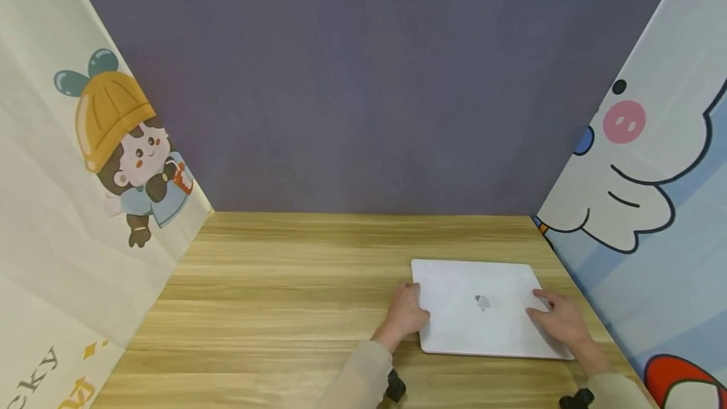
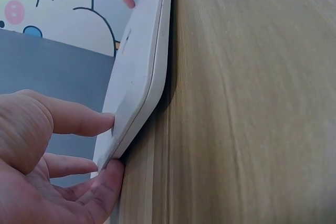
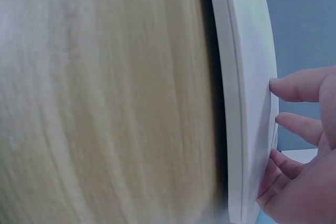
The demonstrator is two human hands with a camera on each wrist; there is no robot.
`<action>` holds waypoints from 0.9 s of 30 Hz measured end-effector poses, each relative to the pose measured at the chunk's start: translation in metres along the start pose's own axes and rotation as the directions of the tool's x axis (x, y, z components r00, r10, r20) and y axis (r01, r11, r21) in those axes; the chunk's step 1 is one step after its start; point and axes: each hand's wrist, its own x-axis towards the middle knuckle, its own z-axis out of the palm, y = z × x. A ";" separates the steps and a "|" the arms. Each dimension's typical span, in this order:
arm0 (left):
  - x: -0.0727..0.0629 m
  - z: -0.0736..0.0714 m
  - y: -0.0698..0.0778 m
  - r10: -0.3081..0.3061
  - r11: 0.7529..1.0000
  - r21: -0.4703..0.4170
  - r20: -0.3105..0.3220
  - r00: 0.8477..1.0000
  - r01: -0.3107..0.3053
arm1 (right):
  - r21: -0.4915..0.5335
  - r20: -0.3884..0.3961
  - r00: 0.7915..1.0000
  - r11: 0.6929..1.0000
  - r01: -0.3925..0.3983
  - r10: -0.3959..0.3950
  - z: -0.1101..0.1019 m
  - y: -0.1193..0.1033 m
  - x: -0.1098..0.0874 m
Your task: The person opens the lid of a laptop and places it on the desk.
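Note:
A closed silver-white laptop (image 1: 477, 327) lies lid up toward the right side of the wooden table, a dark logo at its middle. My left hand (image 1: 406, 311) grips its left edge, thumb on the lid. In the left wrist view, the fingers of that left hand (image 2: 68, 192) curl round the laptop's side (image 2: 152, 82), some of them under it. At the opposite edge, my right hand (image 1: 562, 319) holds the laptop with the thumb over the lid. The right wrist view has the right hand (image 3: 310, 177) with its fingers along the laptop's far side.
The wooden table (image 1: 272, 295) meets a dark grey panel (image 1: 363, 93) at the back. A cream cloth (image 1: 57, 219) with a cartoon child borders the left, and a blue and white cartoon cloth (image 1: 681, 257) borders the right, close beyond my right hand.

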 end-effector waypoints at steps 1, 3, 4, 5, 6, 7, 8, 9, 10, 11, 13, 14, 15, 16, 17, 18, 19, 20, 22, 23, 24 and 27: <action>0.000 -0.001 -0.001 0.002 1.000 0.005 0.000 1.000 -0.002 | 0.007 0.005 1.000 1.000 -0.004 0.004 0.000 -0.001 0.000; -0.001 -0.002 -0.002 0.005 1.000 0.011 0.001 1.000 -0.005 | 0.011 0.005 1.000 1.000 -0.009 0.009 0.001 -0.002 -0.001; -0.001 -0.003 -0.002 0.005 1.000 0.014 0.003 1.000 -0.005 | 0.009 -0.003 1.000 1.000 -0.005 0.005 0.002 -0.003 -0.002; -0.001 -0.004 -0.002 0.010 1.000 0.019 -0.001 1.000 -0.010 | 0.010 -0.007 1.000 1.000 -0.002 0.002 0.003 -0.003 -0.002; -0.002 -0.005 -0.002 0.011 1.000 0.020 -0.002 1.000 -0.011 | 0.009 -0.011 1.000 1.000 0.001 -0.001 0.003 -0.004 -0.002; -0.002 -0.006 -0.003 0.011 1.000 0.023 -0.003 1.000 -0.011 | 0.010 -0.016 1.000 1.000 0.003 -0.003 0.004 -0.005 -0.002; -0.003 -0.007 -0.003 0.012 1.000 0.024 -0.005 1.000 -0.012 | 0.008 -0.023 1.000 1.000 0.007 -0.007 0.005 -0.006 -0.003; -0.003 -0.007 -0.004 0.012 1.000 0.021 -0.006 1.000 -0.012 | 0.008 -0.031 0.999 1.000 0.014 -0.014 0.005 -0.007 -0.003; -0.004 -0.008 -0.005 0.010 1.000 0.021 -0.007 1.000 -0.010 | 0.010 -0.034 0.999 1.000 0.021 -0.020 0.006 -0.008 -0.003; -0.004 -0.009 -0.005 0.009 1.000 0.018 -0.010 1.000 -0.008 | 0.013 -0.038 0.999 1.000 0.024 -0.024 0.006 -0.009 -0.003; -0.005 -0.010 -0.007 0.000 1.000 0.005 -0.014 1.000 0.000 | 0.019 -0.039 0.999 0.999 0.029 -0.028 0.008 -0.012 -0.004; -0.005 -0.010 -0.008 -0.006 1.000 -0.004 -0.015 1.000 0.006 | 0.022 -0.037 0.999 0.999 0.029 -0.028 0.009 -0.013 -0.004; -0.005 -0.011 -0.009 -0.012 1.000 -0.009 -0.017 1.000 0.012 | 0.026 -0.034 0.999 0.999 0.029 -0.028 0.010 -0.014 -0.004; -0.005 -0.012 -0.009 -0.015 1.000 -0.011 -0.022 1.000 0.015 | 0.029 -0.027 0.999 0.999 0.025 -0.024 0.010 -0.015 -0.004; -0.005 -0.012 -0.010 -0.017 1.000 -0.012 -0.025 1.000 0.016 | 0.031 -0.023 1.000 0.999 0.019 -0.018 0.011 -0.016 -0.004; -0.005 -0.013 -0.011 -0.018 1.000 -0.013 -0.027 0.999 0.017 | 0.033 -0.017 1.000 0.999 0.011 -0.011 0.011 -0.017 -0.004; -0.005 -0.013 -0.012 -0.020 1.000 -0.009 -0.028 0.999 0.019 | 0.034 -0.013 1.000 0.999 0.004 -0.004 0.011 -0.018 -0.004; -0.005 -0.014 -0.012 -0.022 1.000 -0.005 -0.026 0.999 0.021 | 0.036 -0.008 1.000 0.999 -0.002 0.002 0.011 -0.019 -0.004; -0.006 -0.015 -0.013 -0.019 1.000 0.008 -0.029 0.999 0.019 | 0.038 -0.004 1.000 0.999 -0.009 0.009 0.012 -0.020 -0.004; -0.006 -0.016 -0.013 -0.018 1.000 0.011 -0.028 0.999 0.019 | 0.040 -0.005 1.000 0.999 -0.008 0.008 0.012 -0.020 -0.004; -0.006 -0.017 -0.014 -0.018 1.000 0.013 -0.028 0.999 0.018 | 0.039 -0.006 1.000 0.999 -0.004 0.004 0.013 -0.021 -0.004; -0.007 -0.020 -0.015 -0.013 1.000 0.018 -0.029 0.999 0.013 | 0.040 -0.016 1.000 0.999 0.017 -0.016 0.015 -0.021 -0.004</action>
